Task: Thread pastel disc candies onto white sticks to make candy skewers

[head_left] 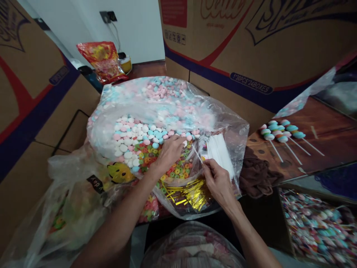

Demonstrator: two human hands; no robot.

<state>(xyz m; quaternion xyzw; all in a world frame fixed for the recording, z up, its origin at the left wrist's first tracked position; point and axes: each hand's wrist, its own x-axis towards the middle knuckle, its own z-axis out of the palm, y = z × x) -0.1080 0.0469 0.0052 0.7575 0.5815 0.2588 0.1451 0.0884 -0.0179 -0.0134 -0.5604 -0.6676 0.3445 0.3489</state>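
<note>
right hand [216, 175] pinches a white stick [197, 153]; left hand [171, 149] arches over candies [178, 172], grip unclear.

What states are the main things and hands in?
Pastel round candies: loose, spread out
Multicoloured ring-shaped candies: loose
Left hand: over candies, grip unclear
Right hand: pinching a thin white stick
Bundled white sticks: lying side by side
Shiny gold strips: loose, piled
Four pastel candy skewers: lying flat
Brown cloth: crumpled
Brown cardboard box: open, filled
Red printed plastic bag: standing, bulging
</note>
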